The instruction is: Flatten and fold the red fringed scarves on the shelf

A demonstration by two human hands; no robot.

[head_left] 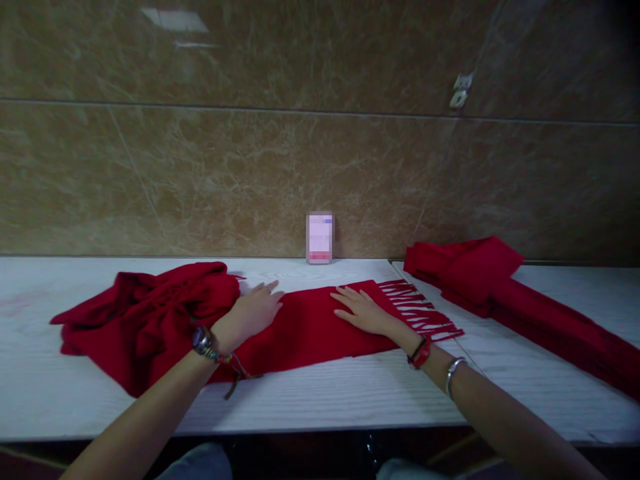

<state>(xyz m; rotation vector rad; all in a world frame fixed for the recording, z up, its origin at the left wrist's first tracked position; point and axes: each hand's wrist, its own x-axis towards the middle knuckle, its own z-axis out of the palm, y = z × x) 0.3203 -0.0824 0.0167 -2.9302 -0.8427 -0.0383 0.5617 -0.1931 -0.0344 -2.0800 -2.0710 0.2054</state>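
Note:
A red fringed scarf (pixel 313 327) lies across the white table, its right part spread flat and its left part bunched in a loose heap. On the flat part rests my right hand (pixel 363 312), palm down with fingers stretched out, close to the fringed end (pixel 423 317). My left hand (pixel 253 310) is over the scarf where the heap meets the flat stretch. Its fingers are extended and point right, and it grips nothing that I can see; its palm is hidden.
To the right, a second red cloth (pixel 490 293) lies folded lengthwise and runs off the frame. A small upright blurred card or phone (pixel 320 238) leans at the brown marble wall (pixel 225 180). The white table (pixel 310 400) ends just before my knees.

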